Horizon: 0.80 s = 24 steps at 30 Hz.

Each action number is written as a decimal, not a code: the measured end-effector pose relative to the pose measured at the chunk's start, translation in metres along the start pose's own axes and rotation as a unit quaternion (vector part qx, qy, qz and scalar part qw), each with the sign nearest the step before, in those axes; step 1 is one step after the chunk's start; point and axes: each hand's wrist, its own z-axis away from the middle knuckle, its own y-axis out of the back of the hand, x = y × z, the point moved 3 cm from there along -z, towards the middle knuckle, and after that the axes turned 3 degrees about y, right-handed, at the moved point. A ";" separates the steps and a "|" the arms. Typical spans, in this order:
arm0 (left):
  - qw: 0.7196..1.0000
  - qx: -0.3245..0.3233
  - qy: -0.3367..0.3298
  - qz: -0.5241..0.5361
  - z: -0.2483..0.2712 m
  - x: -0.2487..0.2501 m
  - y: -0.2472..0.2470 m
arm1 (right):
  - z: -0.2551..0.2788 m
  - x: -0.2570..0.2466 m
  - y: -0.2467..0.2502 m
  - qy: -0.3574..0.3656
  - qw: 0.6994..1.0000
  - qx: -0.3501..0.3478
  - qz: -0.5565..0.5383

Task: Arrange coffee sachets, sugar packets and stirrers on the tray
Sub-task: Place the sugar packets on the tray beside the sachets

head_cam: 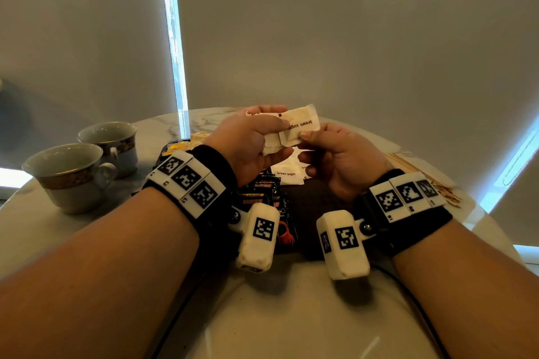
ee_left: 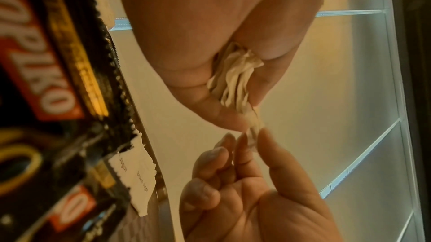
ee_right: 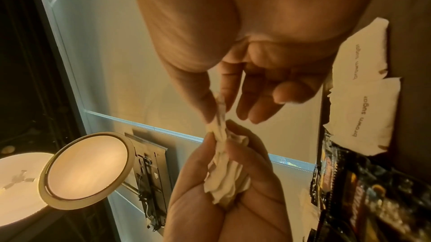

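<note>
Above the dark tray (head_cam: 316, 194) my left hand (head_cam: 262, 140) grips a bundle of white brown sugar packets (head_cam: 300, 124) by their lower ends. My right hand (head_cam: 315, 140) pinches the edge of one packet in that bundle between thumb and forefinger. The wrist views show the same: the bundle (ee_left: 233, 80) fanned in the left palm, the right hand's thumb and finger (ee_right: 217, 109) on one packet's end. Two more brown sugar packets (head_cam: 287, 173) lie flat on the tray beside several black Kopiko coffee sachets (head_cam: 259, 192). Wooden stirrers (head_cam: 423, 181) lie on the table, right of the tray.
Two empty teacups (head_cam: 73, 175) stand on the white marble table (head_cam: 291, 315) at the left. Yellowish packets (head_cam: 192, 140) lie behind the tray's far left corner. A cable runs along the table near my arms. Blinds hang close behind the table.
</note>
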 end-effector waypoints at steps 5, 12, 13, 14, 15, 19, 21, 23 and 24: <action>1.000 0.009 0.005 -0.020 0.000 -0.001 0.000 | -0.001 0.000 0.001 0.002 0.998 0.042 -0.038; 0.999 0.026 0.016 -0.041 0.000 -0.001 -0.001 | -0.004 -0.003 0.007 0.014 0.993 0.081 -0.089; 0.999 0.022 0.021 -0.039 0.001 -0.001 -0.001 | -0.004 -0.004 0.007 0.020 0.994 0.073 -0.080; 0.999 0.019 0.025 -0.038 0.002 -0.002 -0.001 | -0.003 -0.005 0.006 0.027 0.995 0.061 -0.068; 0.999 0.016 0.030 -0.037 0.002 -0.002 -0.001 | -0.002 -0.006 0.004 0.032 0.996 0.048 -0.060; 0.999 -0.014 0.042 -0.030 0.002 -0.004 -0.003 | -0.001 -0.005 0.001 0.041 0.997 0.024 -0.053; 0.997 -0.041 0.040 -0.051 0.000 -0.005 -0.003 | -0.001 -0.004 0.001 0.049 0.998 0.016 -0.035; 0.995 -0.052 0.030 -0.081 0.001 -0.004 -0.004 | -0.001 -0.004 0.001 0.050 0.998 0.003 -0.026; 0.994 -0.047 0.026 -0.095 0.002 -0.004 -0.005 | -0.002 -0.004 0.001 0.048 0.999 0.002 -0.025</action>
